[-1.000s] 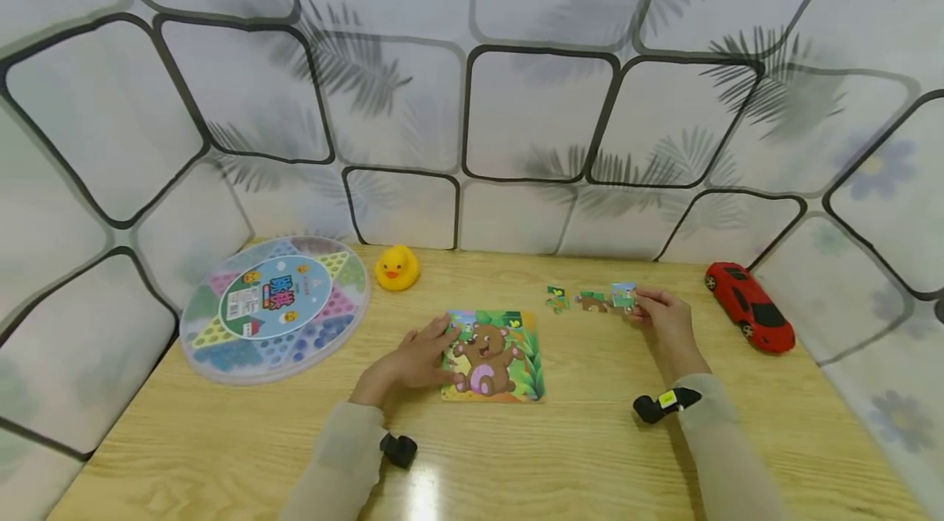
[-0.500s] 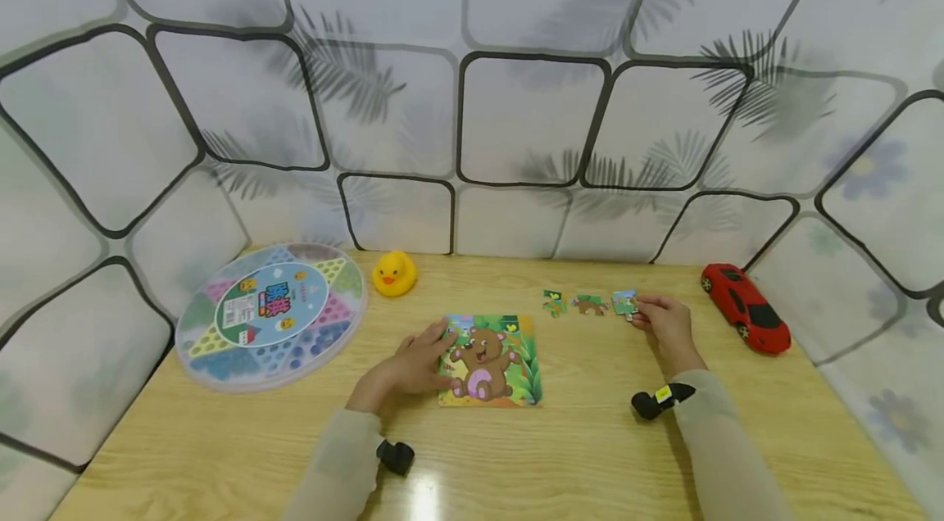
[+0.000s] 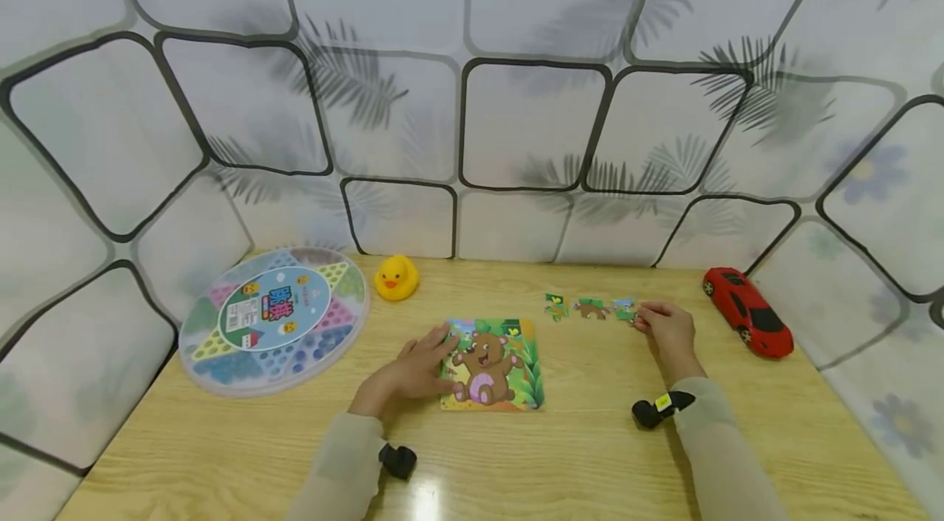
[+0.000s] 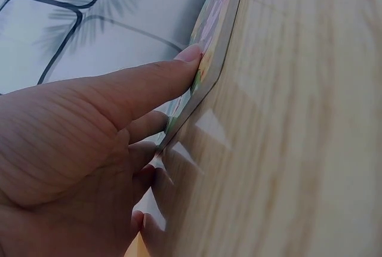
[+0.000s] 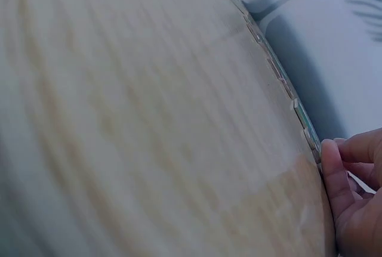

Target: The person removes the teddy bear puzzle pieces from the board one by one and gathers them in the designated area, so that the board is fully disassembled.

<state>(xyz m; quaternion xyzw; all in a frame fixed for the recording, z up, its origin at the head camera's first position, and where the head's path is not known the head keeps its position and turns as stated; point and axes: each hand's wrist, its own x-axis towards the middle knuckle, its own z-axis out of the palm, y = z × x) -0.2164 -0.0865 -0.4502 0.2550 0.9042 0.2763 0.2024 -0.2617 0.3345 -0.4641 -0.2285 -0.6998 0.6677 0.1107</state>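
A square bear jigsaw puzzle (image 3: 490, 369) lies on the table, with my left hand (image 3: 415, 364) resting at its left edge. In the left wrist view the left thumb (image 4: 161, 81) lies on the puzzle's corner, and the other fingers stretch along its side. Farther right, my right hand (image 3: 669, 334) pinches the right edge of a small blue-and-green puzzle piece (image 3: 623, 308) between thumb and forefinger, low at the tabletop. To its left lie a brown piece (image 3: 592, 309) and a green piece with a yellow figure (image 3: 556, 305), forming a row with it.
A round board-game case (image 3: 274, 320) lies at the left of the wooden table (image 3: 560, 464). Behind the puzzle sits a yellow rubber duck (image 3: 397, 278). A red toy car (image 3: 748, 312) stands at the right, near the patterned backdrop (image 3: 531, 128).
My right hand has lowered the blue-and-green piece to the tabletop beside the brown one. The left hand stays on the puzzle; the head view shifts slightly.
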